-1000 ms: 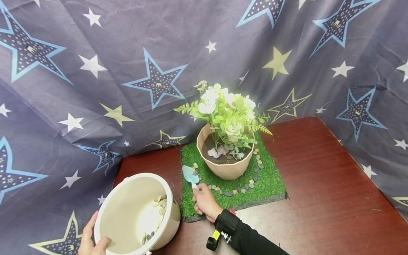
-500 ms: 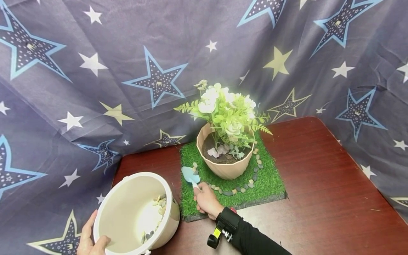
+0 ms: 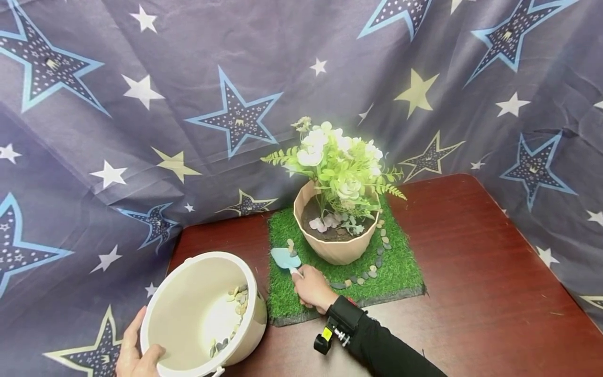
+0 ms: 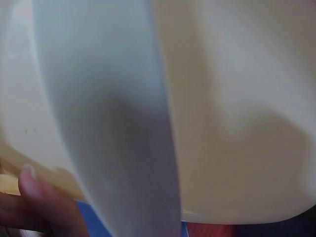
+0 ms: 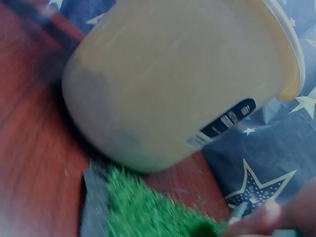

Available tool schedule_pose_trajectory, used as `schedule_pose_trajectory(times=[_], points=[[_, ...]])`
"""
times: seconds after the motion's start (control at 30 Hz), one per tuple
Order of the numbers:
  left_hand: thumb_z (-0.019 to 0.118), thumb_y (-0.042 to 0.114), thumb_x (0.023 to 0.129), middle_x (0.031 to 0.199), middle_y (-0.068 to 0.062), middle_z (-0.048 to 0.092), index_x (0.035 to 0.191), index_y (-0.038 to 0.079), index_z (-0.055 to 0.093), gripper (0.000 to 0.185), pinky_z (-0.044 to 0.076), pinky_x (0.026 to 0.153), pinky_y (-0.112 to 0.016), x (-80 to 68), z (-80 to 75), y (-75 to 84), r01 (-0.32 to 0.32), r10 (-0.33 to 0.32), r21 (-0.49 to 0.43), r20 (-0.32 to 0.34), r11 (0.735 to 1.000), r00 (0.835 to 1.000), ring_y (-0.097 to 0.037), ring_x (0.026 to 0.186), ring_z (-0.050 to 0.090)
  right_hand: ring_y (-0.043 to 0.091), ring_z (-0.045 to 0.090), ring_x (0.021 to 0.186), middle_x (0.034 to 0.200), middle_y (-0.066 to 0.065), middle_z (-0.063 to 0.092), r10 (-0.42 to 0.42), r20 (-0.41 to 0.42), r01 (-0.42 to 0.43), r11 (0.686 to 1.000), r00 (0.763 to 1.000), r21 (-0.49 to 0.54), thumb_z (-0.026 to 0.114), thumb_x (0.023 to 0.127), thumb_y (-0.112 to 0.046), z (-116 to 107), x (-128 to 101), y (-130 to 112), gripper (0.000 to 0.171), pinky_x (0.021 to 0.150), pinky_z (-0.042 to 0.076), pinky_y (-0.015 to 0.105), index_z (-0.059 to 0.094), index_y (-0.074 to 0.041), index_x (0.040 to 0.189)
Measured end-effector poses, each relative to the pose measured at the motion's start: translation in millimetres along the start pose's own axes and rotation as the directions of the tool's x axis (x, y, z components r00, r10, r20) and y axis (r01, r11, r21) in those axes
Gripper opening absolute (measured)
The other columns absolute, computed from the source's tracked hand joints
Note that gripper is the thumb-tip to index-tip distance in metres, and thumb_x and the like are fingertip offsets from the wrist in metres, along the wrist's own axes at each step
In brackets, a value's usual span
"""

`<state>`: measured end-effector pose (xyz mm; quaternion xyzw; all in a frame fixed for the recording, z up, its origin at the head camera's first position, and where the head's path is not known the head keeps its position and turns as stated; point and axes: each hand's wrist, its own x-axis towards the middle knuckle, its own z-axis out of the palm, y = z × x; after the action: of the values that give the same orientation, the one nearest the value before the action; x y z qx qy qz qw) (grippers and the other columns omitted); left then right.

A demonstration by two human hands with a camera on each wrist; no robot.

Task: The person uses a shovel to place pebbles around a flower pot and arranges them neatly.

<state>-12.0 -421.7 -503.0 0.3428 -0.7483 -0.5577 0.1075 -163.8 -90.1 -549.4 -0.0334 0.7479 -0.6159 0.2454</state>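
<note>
My left hand (image 3: 138, 353) grips the left rim of a cream plastic bucket (image 3: 261, 314), thumb over the rim. Inside the bucket, pebbles (image 3: 240, 301) lie along the right side of the bottom. My right hand (image 3: 314, 289) holds a small trowel (image 3: 284, 258) with a light blue blade and white handle. The blade lies low over the left part of an artificial grass mat (image 3: 395, 275), beside a few pebbles (image 3: 291, 247). In the right wrist view, only part of my hand (image 5: 271, 217) shows at the lower right corner.
A peach flowerpot (image 3: 336, 251) with white flowers (image 3: 313, 146) and green leaves stands on the mat. A curved row of pebbles (image 3: 379, 256) runs around its front and right. Beneath is a reddish-brown table (image 3: 471, 246), with a star-patterned curtain (image 3: 292, 42) behind.
My right hand has shifted slightly right and away from me, and the trowel blade has turned a little more sideways. My left hand still holds the bucket in about the same place.
</note>
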Motion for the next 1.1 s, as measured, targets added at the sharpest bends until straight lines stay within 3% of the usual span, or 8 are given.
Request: schedule_pose_trajectory(times=[0.17,0.27,0.37,0.47,0.63,0.77,1.0,1.1], points=[[0.046,-0.017,0.075,0.1,0.041,0.057,0.16,0.03,0.041,0.097,0.052,0.066,-0.009,0.3,1.0,-0.8,-0.026,0.026,-0.059,-0.005,0.998,1.0,0.012,0.081,0.057,0.013,0.043,0.037,0.055,0.002,0.053,-0.042,0.024,0.047,0.963,0.999,-0.264,0.046,0.108,-0.017,-13.1,0.3,-11.1,0.029,0.037,0.038,0.027,0.06,-0.003,0.086],[0.045,-0.017,0.075,0.101,0.041,0.057,0.16,0.03,0.042,0.097,0.052,0.066,-0.009,0.5,0.3,-0.8,-0.032,0.031,-0.078,-0.007,0.996,0.999,0.012,0.082,0.058,0.018,0.052,0.045,0.056,0.001,0.054,-0.118,0.032,0.12,0.887,0.993,-0.447,0.048,0.106,-0.016,-17.3,0.4,-18.2,0.029,0.05,0.046,0.034,0.062,-0.007,0.082],[0.047,-0.016,0.075,0.1,0.041,0.056,0.16,0.03,0.042,0.097,0.052,0.066,-0.009,0.3,1.3,0.5,-0.027,0.027,-0.057,-0.001,0.998,1.0,0.012,0.082,0.057,0.022,0.059,0.062,0.069,0.006,0.06,-0.177,0.032,0.164,0.806,0.984,-0.569,0.052,0.103,-0.013,-19.3,1.6,-21.6,0.024,0.067,0.05,0.037,0.065,-0.005,0.085],[0.047,-0.016,0.076,0.099,0.041,0.055,0.161,0.031,0.04,0.098,0.052,0.066,-0.01,0.4,1.3,0.4,-0.031,0.031,-0.041,0.017,0.999,0.999,0.011,0.082,0.057,0.024,0.058,0.067,0.073,0.008,0.059,-0.179,0.052,0.173,0.772,0.983,-0.612,0.053,0.103,-0.013,-21.4,2.8,-25.3,0.028,0.069,0.049,0.038,0.063,-0.006,0.078],[0.046,-0.017,0.075,0.099,0.04,0.058,0.161,0.031,0.039,0.099,0.053,0.066,-0.011,2.2,-1.2,-4.8,-0.072,0.074,-0.065,0.04,0.995,0.996,0.009,0.082,0.059,0.02,0.049,0.057,0.062,0.004,0.051,-0.167,0.093,0.188,0.754,0.982,-0.63,0.053,0.102,-0.013,-26.0,4.5,-32.1,0.038,0.065,0.045,0.034,0.052,-0.013,0.065],[0.047,-0.017,0.074,0.1,0.038,0.059,0.161,0.029,0.039,0.099,0.053,0.066,-0.011,3.3,-2.2,-7.0,-0.09,0.093,-0.075,0.041,0.993,0.995,0.008,0.082,0.06,0.016,0.048,0.049,0.055,0.0,0.05,-0.155,0.118,0.195,0.748,0.981,-0.635,0.052,0.102,-0.013,-29.9,6.2,-35.7,0.04,0.062,0.044,0.031,0.053,-0.014,0.062],[0.05,-0.014,0.075,0.101,0.043,0.055,0.162,0.03,0.037,0.098,0.051,0.066,-0.009,4.0,-3.8,-7.2,-0.068,0.068,-0.003,0.038,0.998,0.997,0.01,0.083,0.057,0.01,0.041,0.032,0.042,-0.006,0.045,-0.085,0.125,0.141,0.818,0.988,-0.558,0.044,0.103,-0.016,-32.8,13.0,-35.8,0.038,0.038,0.037,0.028,0.056,-0.012,0.066],[0.05,-0.015,0.075,0.101,0.041,0.056,0.162,0.03,0.037,0.098,0.052,0.066,-0.01,4.1,-4.0,-8.0,-0.077,0.078,-0.021,0.046,0.997,0.996,0.009,0.083,0.058,0.01,0.04,0.031,0.042,-0.006,0.045,-0.057,0.119,0.112,0.838,0.991,-0.533,0.043,0.102,-0.015,-32.8,13.6,-37.1,0.036,0.034,0.033,0.027,0.056,-0.011,0.068]])
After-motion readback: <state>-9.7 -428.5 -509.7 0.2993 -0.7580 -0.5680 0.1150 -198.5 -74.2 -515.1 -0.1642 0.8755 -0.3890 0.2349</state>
